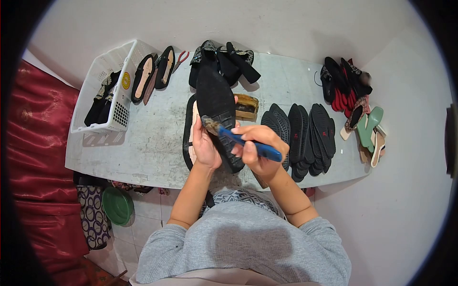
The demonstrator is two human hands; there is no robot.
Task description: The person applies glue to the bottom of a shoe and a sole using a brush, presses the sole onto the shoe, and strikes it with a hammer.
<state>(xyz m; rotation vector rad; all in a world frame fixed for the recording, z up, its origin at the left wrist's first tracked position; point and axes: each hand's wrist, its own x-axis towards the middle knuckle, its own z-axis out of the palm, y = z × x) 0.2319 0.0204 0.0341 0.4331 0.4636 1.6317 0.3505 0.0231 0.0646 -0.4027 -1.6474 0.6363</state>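
My left hand is closed around a black shoe, its underside turned up toward me and its toe pointing away. In my right hand is a brush with a blue handle. Its bristles rest against the shoe's bottom around the middle. Partly hidden beneath the shoe, a black-edged piece with a pale pink inside lies on the table. Just behind my right hand stands a yellowish, stained container. Several black soles are stacked to the right of that hand.
A white plastic basket holding black shoes stands at the left of the table. Beside it are two black shoes and red-handled pliers. Black decorated pieces lie at the back. Shoes and a green shoe form sit far right.
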